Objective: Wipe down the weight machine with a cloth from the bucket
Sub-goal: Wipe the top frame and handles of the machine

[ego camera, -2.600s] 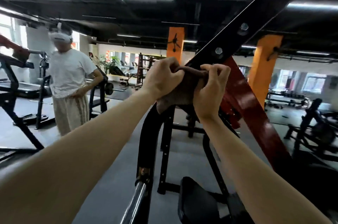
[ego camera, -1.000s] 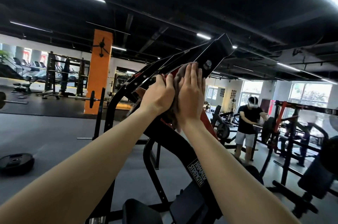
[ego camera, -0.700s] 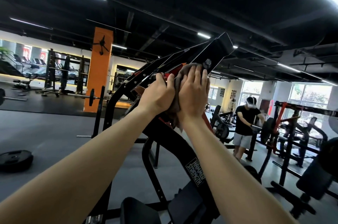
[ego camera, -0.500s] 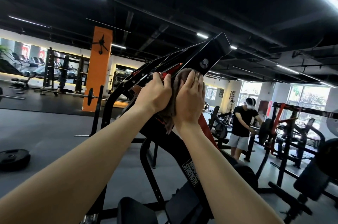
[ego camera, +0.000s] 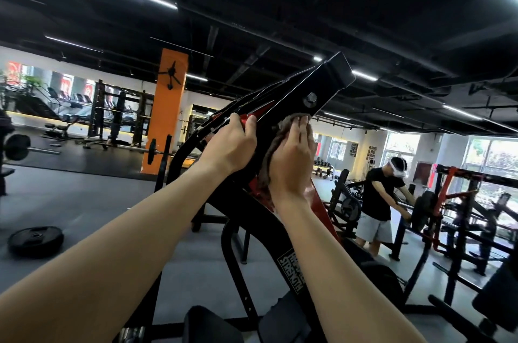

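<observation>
R hand (ego camera: 290,166), fingers flat, pressed cloth (ego camera: 273,140) down weight machine (ego camera: 322,82) beam, now below bolt (ego camera: 311,97) it reached moments earlier; L hand (ego camera: 232,149) gripped frame (ego camera: 253,100). Top section likely done.
</observation>
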Demonstrator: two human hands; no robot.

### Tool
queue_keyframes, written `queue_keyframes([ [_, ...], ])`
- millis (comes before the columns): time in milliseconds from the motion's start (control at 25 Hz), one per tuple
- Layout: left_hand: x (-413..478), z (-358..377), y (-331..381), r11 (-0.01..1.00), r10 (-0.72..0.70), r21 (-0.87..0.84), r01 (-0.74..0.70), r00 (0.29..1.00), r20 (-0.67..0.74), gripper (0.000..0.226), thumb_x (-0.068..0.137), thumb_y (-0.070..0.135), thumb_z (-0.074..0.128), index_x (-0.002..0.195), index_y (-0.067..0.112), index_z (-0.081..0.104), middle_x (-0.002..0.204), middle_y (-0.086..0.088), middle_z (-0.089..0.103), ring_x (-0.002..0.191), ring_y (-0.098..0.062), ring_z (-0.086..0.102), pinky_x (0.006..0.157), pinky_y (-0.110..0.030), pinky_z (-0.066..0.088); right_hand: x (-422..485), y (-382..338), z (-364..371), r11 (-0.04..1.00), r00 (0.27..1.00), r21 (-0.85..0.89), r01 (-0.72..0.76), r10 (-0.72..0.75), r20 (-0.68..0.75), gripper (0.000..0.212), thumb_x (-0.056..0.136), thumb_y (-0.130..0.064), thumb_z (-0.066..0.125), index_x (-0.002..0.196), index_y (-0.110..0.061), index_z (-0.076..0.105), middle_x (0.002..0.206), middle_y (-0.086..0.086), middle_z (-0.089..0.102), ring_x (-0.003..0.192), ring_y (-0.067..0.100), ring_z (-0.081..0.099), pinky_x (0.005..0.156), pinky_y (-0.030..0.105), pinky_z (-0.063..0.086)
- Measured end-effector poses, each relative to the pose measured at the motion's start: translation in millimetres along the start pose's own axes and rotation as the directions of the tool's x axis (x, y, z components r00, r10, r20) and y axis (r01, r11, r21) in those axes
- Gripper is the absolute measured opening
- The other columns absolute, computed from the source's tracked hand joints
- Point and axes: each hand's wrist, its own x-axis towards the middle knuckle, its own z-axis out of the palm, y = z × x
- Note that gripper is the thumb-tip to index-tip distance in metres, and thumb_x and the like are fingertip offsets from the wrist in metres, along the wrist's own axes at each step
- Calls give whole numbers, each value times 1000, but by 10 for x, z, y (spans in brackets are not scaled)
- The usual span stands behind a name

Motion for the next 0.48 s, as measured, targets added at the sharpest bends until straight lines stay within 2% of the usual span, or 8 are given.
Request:
queue_keyframes([
  [80, -14, -2, 21, 1000, -11, 6, 11, 1000, -2, 46, 108, 54, 24, 117, 15, 45, 92, 2, 57, 92, -22, 57, 82, -41, 42, -139, -58, -20, 999, 999, 32, 44, -44, -11, 47, 107, -13, 39, 152, 1, 42, 158, 17, 43, 150, 31, 36, 124, 41, 31],
  [200, -15, 10, 30, 1000, -11, 2, 11, 1000, -5, 47, 108, 54, 25, 120, 14, 46, 99, -3, 58, 96, -23, 55, 84, -41, 39, -53, 98, -76, 986, 986, -24, 163, -162, 27, 48, 107, -12, 35, 154, -3, 41, 161, 12, 41, 151, 32, 32, 125, 43, 28],
  [320, 10, 23, 26, 1000, -9, 7, 9, 1000, -21, 44, 108, 53, 27, 114, 15, 47, 89, 1, 56, 85, -18, 55, 77, -39, 36, 200, 54, -102, 998, 998, 19, 56, -56, 24, 49, 101, -3, 42, 150, -9, 49, 157, 4, 47, 142, 33, 42, 116, 50, 39],
  [400, 24, 1, 23, 1000, 0, 27, 1, 1000, -25, 43, 108, 52, 27, 111, 14, 48, 88, 0, 57, 83, -15, 56, 71, -38, 37, 322, -25, -114, 996, 999, 91, 22, -18, -42, 47, 102, -4, 46, 148, -9, 51, 155, 2, 50, 136, 27, 45, 111, 45, 44],
  [480, 61, -20, 43, 997, 2, 78, -1, 1000, -9, 47, 108, 53, 26, 113, 13, 49, 93, -4, 61, 89, -22, 60, 72, -38, 40, 451, -25, -98, 992, 992, 124, 38, -22, -125, 46, 103, -8, 48, 149, -8, 50, 154, 3, 50, 135, 24, 45, 111, 41, 44],
])
